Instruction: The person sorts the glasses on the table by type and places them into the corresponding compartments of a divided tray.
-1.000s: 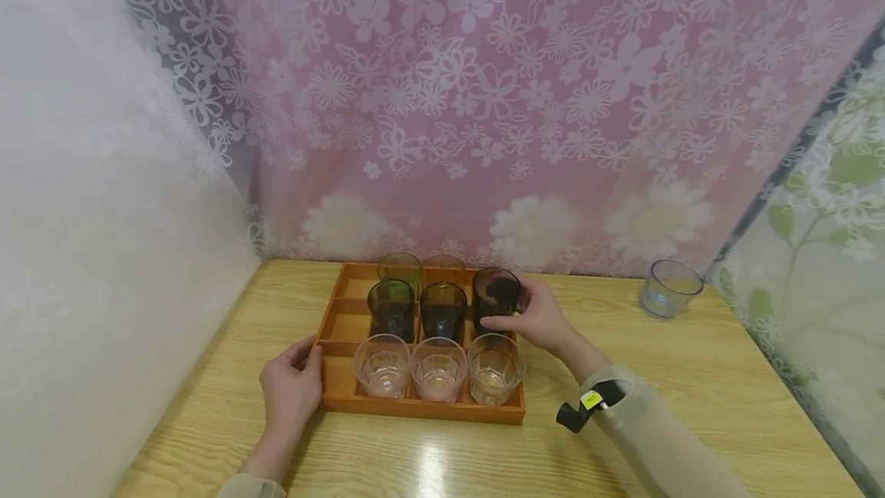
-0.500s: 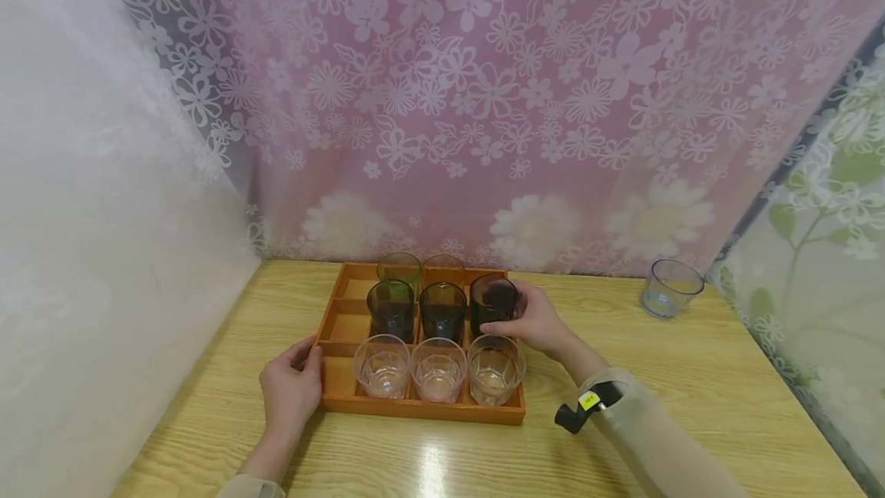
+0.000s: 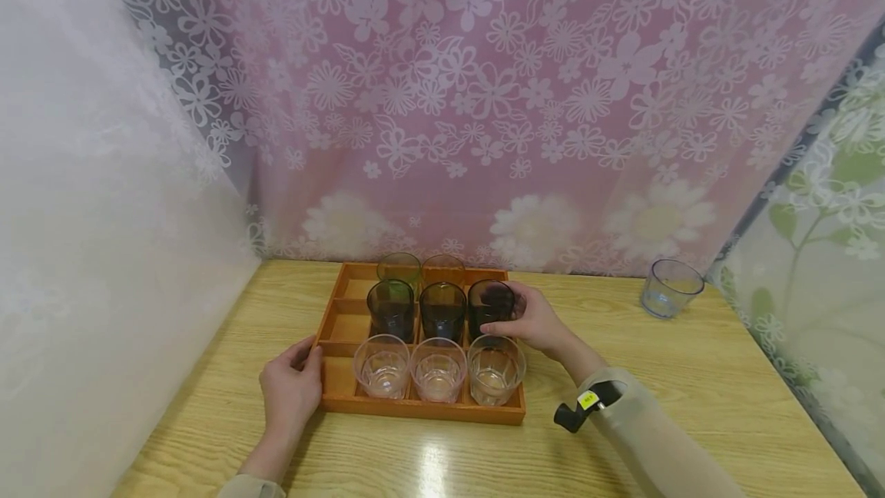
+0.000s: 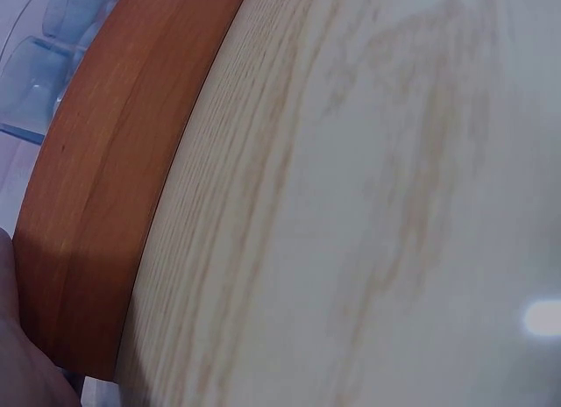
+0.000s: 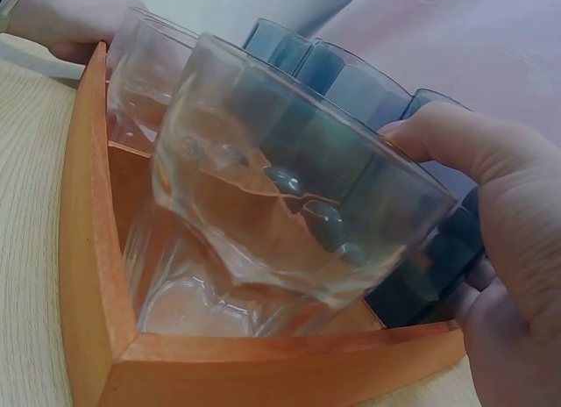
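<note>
My right hand (image 3: 532, 320) grips a dark smoky glass (image 3: 490, 307) at the right end of the middle row of a divided wooden tray (image 3: 422, 410). Its thumb lies across the near side of the glass, with the fingers partly hidden behind. At the tray's left side, my left hand (image 3: 293, 384) holds the edge. Two more dark glasses, a left one (image 3: 391, 313) and a middle one (image 3: 442, 313), stand in that row. Three clear glasses fill the front row; the right one (image 5: 289, 188) looms large in the right wrist view.
In the back row stand a green-tinted glass (image 3: 399, 267) and an amber-tinted glass (image 3: 443, 269). A bluish clear glass (image 3: 671, 288) stands apart on the wooden table (image 3: 698, 383), far right. A pink floral curtain (image 3: 449, 137) hangs right behind the tray.
My right hand has lowered the dark glass and shifted it slightly left, level with the other two dark glasses. My left hand has stayed on the tray.
</note>
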### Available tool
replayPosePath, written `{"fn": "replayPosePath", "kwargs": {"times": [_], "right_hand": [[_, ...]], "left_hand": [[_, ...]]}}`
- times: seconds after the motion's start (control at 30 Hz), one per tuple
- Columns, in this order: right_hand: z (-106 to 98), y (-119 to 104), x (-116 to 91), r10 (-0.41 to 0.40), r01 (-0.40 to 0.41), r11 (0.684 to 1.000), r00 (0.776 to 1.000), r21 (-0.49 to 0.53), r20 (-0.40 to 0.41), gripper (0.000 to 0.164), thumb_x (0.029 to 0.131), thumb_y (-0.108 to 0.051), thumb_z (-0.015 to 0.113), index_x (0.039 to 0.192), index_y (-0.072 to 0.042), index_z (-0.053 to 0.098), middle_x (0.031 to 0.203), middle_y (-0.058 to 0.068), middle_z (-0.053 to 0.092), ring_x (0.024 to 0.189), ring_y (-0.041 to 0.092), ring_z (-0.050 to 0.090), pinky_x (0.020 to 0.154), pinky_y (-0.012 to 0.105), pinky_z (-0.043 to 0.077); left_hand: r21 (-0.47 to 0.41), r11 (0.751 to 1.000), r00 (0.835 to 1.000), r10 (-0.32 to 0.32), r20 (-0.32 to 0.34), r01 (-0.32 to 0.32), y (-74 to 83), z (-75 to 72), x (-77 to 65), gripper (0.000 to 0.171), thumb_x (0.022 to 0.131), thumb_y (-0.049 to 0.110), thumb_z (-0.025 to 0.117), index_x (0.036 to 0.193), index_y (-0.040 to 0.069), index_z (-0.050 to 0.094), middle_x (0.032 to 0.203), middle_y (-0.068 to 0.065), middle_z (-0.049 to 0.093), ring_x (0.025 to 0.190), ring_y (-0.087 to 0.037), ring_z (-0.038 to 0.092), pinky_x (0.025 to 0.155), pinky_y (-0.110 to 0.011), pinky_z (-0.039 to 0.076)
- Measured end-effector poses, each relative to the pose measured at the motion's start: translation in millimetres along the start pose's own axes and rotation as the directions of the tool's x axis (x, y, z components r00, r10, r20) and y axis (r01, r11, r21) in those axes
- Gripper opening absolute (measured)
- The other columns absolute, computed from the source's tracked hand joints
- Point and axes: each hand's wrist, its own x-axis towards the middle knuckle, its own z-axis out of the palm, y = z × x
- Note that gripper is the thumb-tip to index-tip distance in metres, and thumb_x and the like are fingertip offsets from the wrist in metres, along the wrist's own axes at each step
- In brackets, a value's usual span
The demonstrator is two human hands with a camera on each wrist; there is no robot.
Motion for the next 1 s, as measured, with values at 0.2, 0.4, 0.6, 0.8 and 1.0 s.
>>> {"fn": "replayPosePath", "kwargs": {"times": [0.2,0.4,0.6,0.8,1.0], "right_hand": [[0,1,-2,-0.023,0.023,0.999,1.0,0.025,0.017,0.07,0.085,0.004,0.086,0.147,0.005,0.053,0.141,0.025,0.061,0.128,0.032,0.062,0.101,0.032,0.053],[-1,3,-4,-0.053,0.051,0.997,0.998,0.055,0.035,0.07,0.086,0.005,0.084,0.147,0.007,0.052,0.142,0.029,0.059,0.129,0.034,0.061,0.101,0.033,0.053],[-1,3,-6,-0.062,0.058,0.996,0.997,0.064,0.05,0.07,0.086,0.004,0.084,0.148,0.008,0.051,0.142,0.03,0.059,0.129,0.034,0.062,0.101,0.034,0.054],[-5,2,-8,-0.081,0.078,0.995,0.995,0.057,0.057,0.07,0.088,0.004,0.083,0.149,0.007,0.049,0.144,0.033,0.055,0.131,0.036,0.059,0.104,0.033,0.051],[-12,-3,-13,-0.086,0.085,0.996,0.996,0.018,0.032,0.078,0.088,0.004,0.083,0.155,0.005,0.044,0.153,0.027,0.051,0.142,0.042,0.048,0.11,0.027,0.044]], "left_hand": [[-0.002,1.0,1.0,-0.001,0.006,0.001,1.2,-0.3,-0.2,0.025,0.103,0.008,0.067,0.124,-0.003,0.076,0.112,-0.022,0.077,0.1,-0.033,0.075,0.068,-0.003,0.045],[-0.004,1.0,1.0,0.004,0.001,-0.004,0.7,-0.3,0.0,0.025,0.102,0.007,0.068,0.123,-0.004,0.076,0.111,-0.022,0.077,0.099,-0.033,0.075,0.068,-0.003,0.045],[0.001,1.0,1.0,0.015,-0.012,-0.015,1.3,-0.5,-0.4,0.024,0.101,0.007,0.069,0.121,-0.003,0.077,0.11,-0.021,0.077,0.098,-0.032,0.075,0.069,-0.004,0.045],[-0.007,0.999,0.999,0.04,-0.019,-0.04,0.9,0.4,-0.2,0.023,0.101,0.005,0.069,0.121,-0.004,0.077,0.107,-0.021,0.077,0.096,-0.033,0.076,0.069,-0.004,0.046],[-0.004,0.999,0.999,0.04,-0.024,-0.04,-0.9,0.4,-0.7,0.023,0.1,0.005,0.07,0.12,-0.003,0.078,0.107,-0.021,0.078,0.096,-0.033,0.076,0.069,-0.004,0.046]]}}
